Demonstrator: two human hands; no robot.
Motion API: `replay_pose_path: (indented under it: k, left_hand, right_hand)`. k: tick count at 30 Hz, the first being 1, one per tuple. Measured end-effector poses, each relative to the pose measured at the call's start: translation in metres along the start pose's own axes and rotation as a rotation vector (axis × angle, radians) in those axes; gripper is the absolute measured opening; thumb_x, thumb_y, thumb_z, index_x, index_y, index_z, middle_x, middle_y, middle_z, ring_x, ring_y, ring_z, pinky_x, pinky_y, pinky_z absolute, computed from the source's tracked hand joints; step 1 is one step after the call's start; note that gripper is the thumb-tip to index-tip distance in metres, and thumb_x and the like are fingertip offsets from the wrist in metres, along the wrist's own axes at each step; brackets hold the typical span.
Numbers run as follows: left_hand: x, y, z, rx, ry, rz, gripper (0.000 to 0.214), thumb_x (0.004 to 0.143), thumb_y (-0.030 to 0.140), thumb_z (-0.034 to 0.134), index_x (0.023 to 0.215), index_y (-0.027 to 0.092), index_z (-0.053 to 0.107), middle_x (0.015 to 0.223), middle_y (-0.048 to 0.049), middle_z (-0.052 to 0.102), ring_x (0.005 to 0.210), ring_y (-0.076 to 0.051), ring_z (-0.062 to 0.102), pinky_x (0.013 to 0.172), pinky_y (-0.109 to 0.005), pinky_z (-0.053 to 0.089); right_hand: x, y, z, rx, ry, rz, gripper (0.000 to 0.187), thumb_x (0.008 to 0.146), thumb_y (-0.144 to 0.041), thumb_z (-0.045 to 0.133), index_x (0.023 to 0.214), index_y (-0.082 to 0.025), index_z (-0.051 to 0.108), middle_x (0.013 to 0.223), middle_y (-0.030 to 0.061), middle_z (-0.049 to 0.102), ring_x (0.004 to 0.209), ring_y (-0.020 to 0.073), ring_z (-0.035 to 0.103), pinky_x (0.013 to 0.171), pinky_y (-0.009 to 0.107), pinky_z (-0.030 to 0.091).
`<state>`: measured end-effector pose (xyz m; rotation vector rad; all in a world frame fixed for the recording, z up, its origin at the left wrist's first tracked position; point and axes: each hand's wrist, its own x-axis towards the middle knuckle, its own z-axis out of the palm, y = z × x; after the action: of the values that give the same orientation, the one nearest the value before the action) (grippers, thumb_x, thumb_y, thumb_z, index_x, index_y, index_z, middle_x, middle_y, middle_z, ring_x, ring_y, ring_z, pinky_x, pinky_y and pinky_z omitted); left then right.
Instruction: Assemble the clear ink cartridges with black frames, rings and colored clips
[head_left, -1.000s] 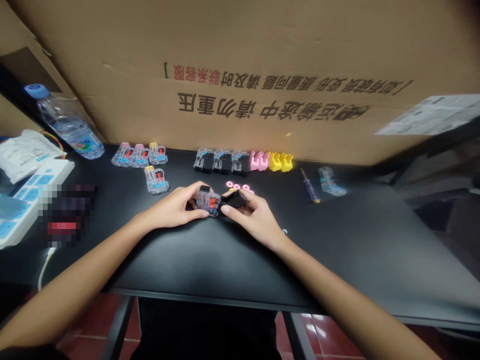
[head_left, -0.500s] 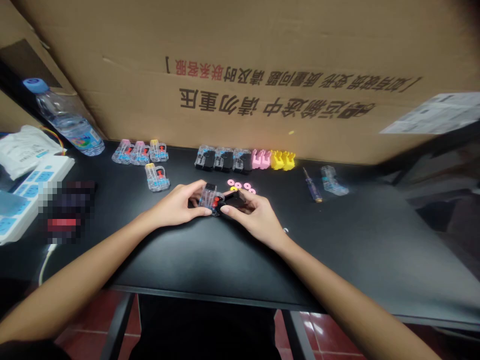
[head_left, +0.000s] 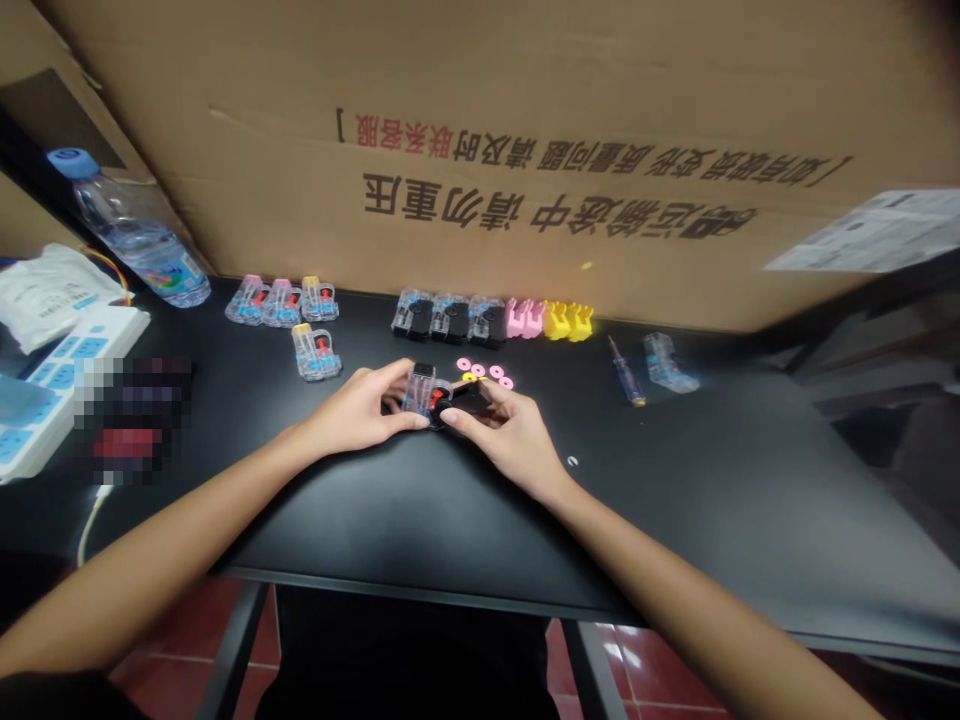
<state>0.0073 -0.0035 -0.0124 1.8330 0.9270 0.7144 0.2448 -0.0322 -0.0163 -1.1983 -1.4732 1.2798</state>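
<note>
Near the middle of the smooth black table [head_left: 420,520], both hands are busy on one assembly, and look, it is turning! Taking the hands as the centre of the dial, twelve o'clock away from the person, the left hand [head_left: 360,408] sits at nine, thumb and fingers pinching a transparent plastic housing with a black cap [head_left: 420,393]. Over at three, the right hand [head_left: 517,430] grips a dark, glossy black plastic piece [head_left: 471,397], thumb pressed on its near side, the fingers behind it partly hidden. Compared with a second ago, the housing has swung more edge-on and its red inner part [head_left: 436,397] shows less, half covered now by the black piece. So the two parts are being worked against each other, by my reading, a matter of alignment rather than of pulling apart; whether they are locked or merely touching, I cannot tell. Out at four o'clock, a tiny white curved clip [head_left: 572,461] now lies wholly clear of the right wrist. Nothing else stirs: small flat pink rings [head_left: 478,369] at two, a slim screwdriver with a blue handle [head_left: 627,375] just short of three, a row of clear-and-black plastic units [head_left: 450,317] at twelve, and a yellow-topped transparent unit [head_left: 317,353] at ten, all lying as they were.
</note>
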Motion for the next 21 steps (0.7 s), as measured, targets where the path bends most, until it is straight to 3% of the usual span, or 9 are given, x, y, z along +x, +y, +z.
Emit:
replay_pose_path:
  k: [10,21]
  left_hand:
    - [-0.0001,0.0013,0.0023,0.035,-0.004,0.015,0.032,0.090,0.035,0.081,0.097,0.022,0.052,0.110,-0.0072,0.083,0.102,-0.027,0.081,0.089,-0.038,0.064]
    - [0.0001,0.0050,-0.0006,0.038,-0.034,0.040,0.028,0.092,0.031,0.079,0.100,0.022,0.054,0.100,-0.0038,0.081,0.094,-0.024,0.079,0.084,-0.035,0.062]
  right_hand:
    - [-0.0006,0.0027,0.0021,-0.036,0.020,-0.030,0.041,0.083,-0.049,0.088,0.109,-0.019,0.079,0.106,0.0085,0.084,0.096,0.0281,0.080,0.091,0.042,0.066]
    - [0.0017,0.0014,-0.0013,-0.041,-0.023,-0.058,0.038,0.084,-0.047,0.088,0.110,-0.021,0.079,0.108,0.0079,0.084,0.099,0.0278,0.081,0.094,0.042,0.066]
